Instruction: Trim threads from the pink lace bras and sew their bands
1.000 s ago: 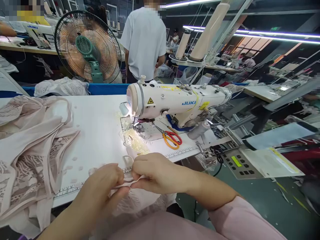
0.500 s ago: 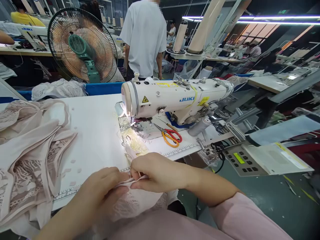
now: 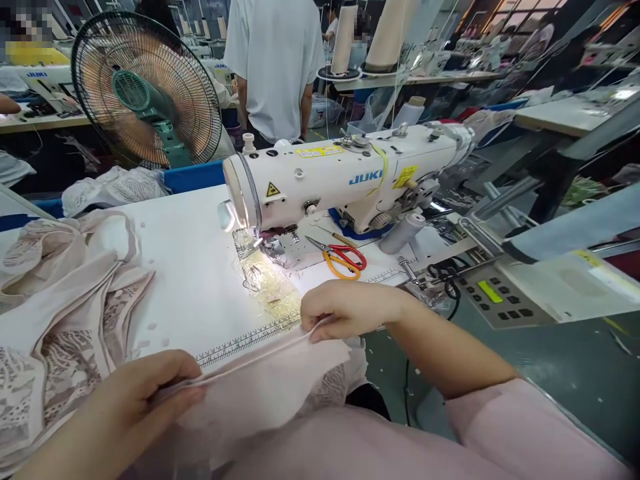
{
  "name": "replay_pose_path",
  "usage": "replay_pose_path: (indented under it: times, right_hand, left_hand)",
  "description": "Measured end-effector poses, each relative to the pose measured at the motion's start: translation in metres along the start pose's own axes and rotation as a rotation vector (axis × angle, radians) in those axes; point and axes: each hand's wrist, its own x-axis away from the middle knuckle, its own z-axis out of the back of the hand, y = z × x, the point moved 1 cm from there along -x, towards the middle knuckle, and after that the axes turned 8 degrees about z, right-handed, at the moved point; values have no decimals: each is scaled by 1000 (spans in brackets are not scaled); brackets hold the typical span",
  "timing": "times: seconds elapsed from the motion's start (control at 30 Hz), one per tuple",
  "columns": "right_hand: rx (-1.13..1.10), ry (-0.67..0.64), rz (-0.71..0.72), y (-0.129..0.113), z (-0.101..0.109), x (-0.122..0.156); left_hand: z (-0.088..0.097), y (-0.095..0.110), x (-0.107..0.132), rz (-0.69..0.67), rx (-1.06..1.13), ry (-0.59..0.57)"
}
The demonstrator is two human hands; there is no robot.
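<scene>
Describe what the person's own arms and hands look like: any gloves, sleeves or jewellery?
Both hands are bare: no gloves, rings or watch show on the left hand or the right hand. The right forearm is uncovered up to a loose pale pink sleeve near the elbow. The left forearm is bare as far as it shows.

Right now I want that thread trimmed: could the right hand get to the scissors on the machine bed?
Probably yes. The scissors lie in the open just beyond the right hand, with nothing between them. But that hand is pinching the pink fabric with the left hand, so it would have to let go first.
</scene>
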Motion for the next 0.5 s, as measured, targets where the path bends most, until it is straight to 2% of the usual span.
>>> replay_pose_path:
  times: [0.13,0.3,0.5]
  right_hand:
    - [63,77,-62,3,-2,11]
    - [9,177,-40,4,-4,20]
    - [3,317,-49,6,-8,28]
  left_hand:
    - [1,2,-1,-39,-41,-86]
    - [5,7,-2,-72,-63,-41]
    - [4,12,-4,-170,-74,-76]
